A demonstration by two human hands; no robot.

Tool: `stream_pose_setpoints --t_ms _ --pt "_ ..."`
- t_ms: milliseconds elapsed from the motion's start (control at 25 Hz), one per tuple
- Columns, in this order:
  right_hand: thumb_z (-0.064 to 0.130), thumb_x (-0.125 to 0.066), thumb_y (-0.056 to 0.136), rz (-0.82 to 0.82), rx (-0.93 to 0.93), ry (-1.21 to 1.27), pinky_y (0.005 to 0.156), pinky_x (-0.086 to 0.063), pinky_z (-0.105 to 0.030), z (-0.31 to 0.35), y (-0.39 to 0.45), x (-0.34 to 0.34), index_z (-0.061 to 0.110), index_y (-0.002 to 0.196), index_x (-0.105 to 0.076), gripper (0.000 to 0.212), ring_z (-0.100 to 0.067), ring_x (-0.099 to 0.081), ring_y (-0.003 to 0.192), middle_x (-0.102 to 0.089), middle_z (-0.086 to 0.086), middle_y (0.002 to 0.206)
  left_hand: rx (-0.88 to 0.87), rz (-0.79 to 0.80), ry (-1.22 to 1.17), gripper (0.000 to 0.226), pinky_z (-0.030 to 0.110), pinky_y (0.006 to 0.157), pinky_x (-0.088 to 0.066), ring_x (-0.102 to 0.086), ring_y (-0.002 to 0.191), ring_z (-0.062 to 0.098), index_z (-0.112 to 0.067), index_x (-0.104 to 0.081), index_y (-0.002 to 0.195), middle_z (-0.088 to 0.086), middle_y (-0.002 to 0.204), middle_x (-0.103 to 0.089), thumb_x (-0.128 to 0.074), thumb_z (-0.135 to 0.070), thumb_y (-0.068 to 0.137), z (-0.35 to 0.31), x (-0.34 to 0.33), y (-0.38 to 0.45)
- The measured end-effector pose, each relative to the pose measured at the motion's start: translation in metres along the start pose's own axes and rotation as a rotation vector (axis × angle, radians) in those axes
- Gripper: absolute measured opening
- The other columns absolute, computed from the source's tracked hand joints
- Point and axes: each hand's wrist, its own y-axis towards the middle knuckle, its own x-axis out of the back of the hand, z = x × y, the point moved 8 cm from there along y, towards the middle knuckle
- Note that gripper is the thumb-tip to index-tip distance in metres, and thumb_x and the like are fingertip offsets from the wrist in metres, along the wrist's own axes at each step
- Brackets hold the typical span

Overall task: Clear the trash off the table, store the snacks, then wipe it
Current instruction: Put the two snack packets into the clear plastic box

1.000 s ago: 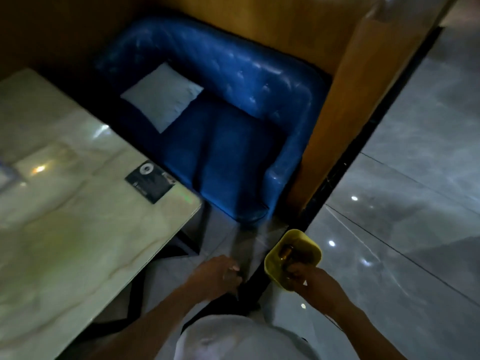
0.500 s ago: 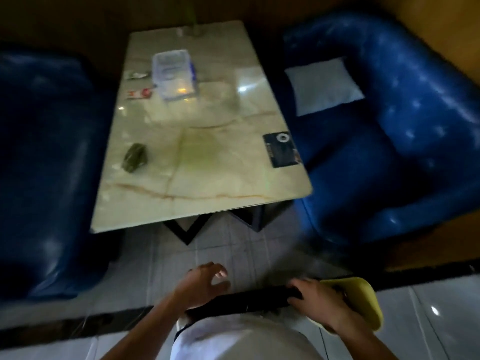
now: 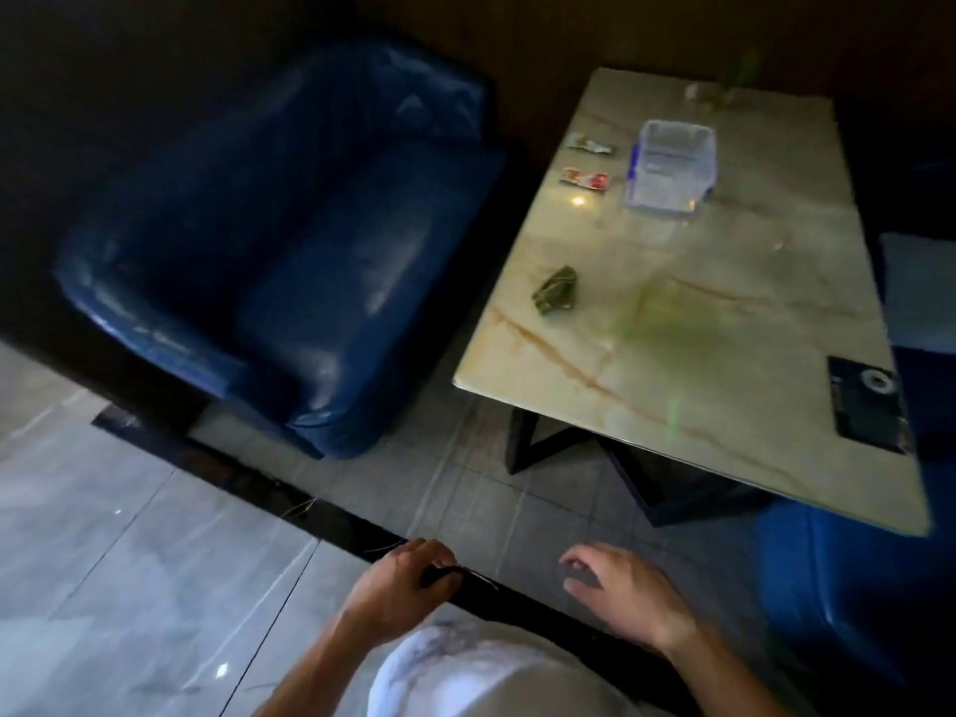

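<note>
The marble table [image 3: 688, 323] stands ahead to the right. On it are a clear plastic box [image 3: 670, 170], two small snack packets [image 3: 589, 143] [image 3: 584, 178] left of the box, and a crumpled green wrapper [image 3: 556, 289] near the left edge. My left hand [image 3: 403, 577] hovers low over the floor with its fingers curled in and nothing visible in them. My right hand [image 3: 626, 597] is beside it, fingers apart and holding nothing. Both hands are well short of the table.
A blue sofa [image 3: 289, 261] stands left of the table, and another blue seat [image 3: 848, 587] is at the lower right. A black card [image 3: 869, 403] lies at the table's near right corner. A glass vase [image 3: 724, 90] stands at the far end. A black floor strip [image 3: 248, 473] runs in front of me.
The view has swung left, from the right sofa to the table and the left sofa. The yellow container that my right hand held is out of sight, and that hand is now open.
</note>
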Motion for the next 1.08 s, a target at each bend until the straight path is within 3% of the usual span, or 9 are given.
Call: stream_pose_setpoints --t_ms 160,360,560,920,1080 --pt "0.046 -0.054 0.089 0.029 0.075 -0.035 0.088 -0.05 -0.027 0.074 0.038 -0.017 0.035 0.118 -0.057 0.031 -0.008 -0.06 0.111 -0.065 0.011 0.122 0.073 -0.082 -0.039 0.042 0.031 0.087 -0.053 -0.065 0.097 0.004 -0.029 -0.067 0.102 -0.015 0.104 -0.067 -0.049 -0.058 0.078 0.071 0.041 -0.027" --pt "0.043 -0.058 0.088 0.077 0.09 -0.05 0.087 -0.048 -0.025 0.136 0.08 -0.029 0.033 0.116 -0.06 0.031 -0.009 -0.062 0.107 -0.066 0.008 0.117 0.138 -0.088 0.003 0.031 0.029 0.096 -0.048 -0.061 0.11 0.007 -0.032 -0.064 0.111 -0.014 0.118 -0.064 -0.054 -0.049 0.088 0.13 0.076 -0.042" --pt "0.038 -0.059 0.088 0.123 0.129 -0.071 0.089 -0.05 -0.027 0.178 0.122 -0.033 0.03 0.115 -0.063 0.029 -0.01 -0.062 0.106 -0.067 0.007 0.116 0.167 -0.125 0.004 0.033 0.024 0.093 -0.048 -0.061 0.109 0.007 -0.03 -0.063 0.114 -0.012 0.119 -0.064 -0.054 -0.049 0.089 0.16 0.11 -0.034" --pt "0.035 -0.06 0.088 0.171 0.177 -0.016 0.09 -0.049 -0.026 0.227 0.248 0.004 0.027 0.116 -0.063 0.03 -0.01 -0.062 0.105 -0.067 0.004 0.115 0.255 -0.159 -0.034 0.032 0.028 0.087 -0.052 -0.063 0.097 0.009 -0.028 -0.065 0.113 -0.009 0.111 -0.065 -0.056 -0.047 0.089 0.197 0.194 0.045" --pt "0.038 -0.06 0.089 0.16 0.171 0.053 0.088 -0.049 -0.027 0.245 0.309 0.035 0.027 0.115 -0.063 0.029 -0.012 -0.063 0.104 -0.068 0.004 0.115 0.295 -0.147 -0.06 0.024 0.018 0.079 -0.051 -0.062 0.091 0.003 -0.03 -0.067 0.107 -0.01 0.109 -0.068 -0.058 -0.044 0.089 0.207 0.239 0.096"
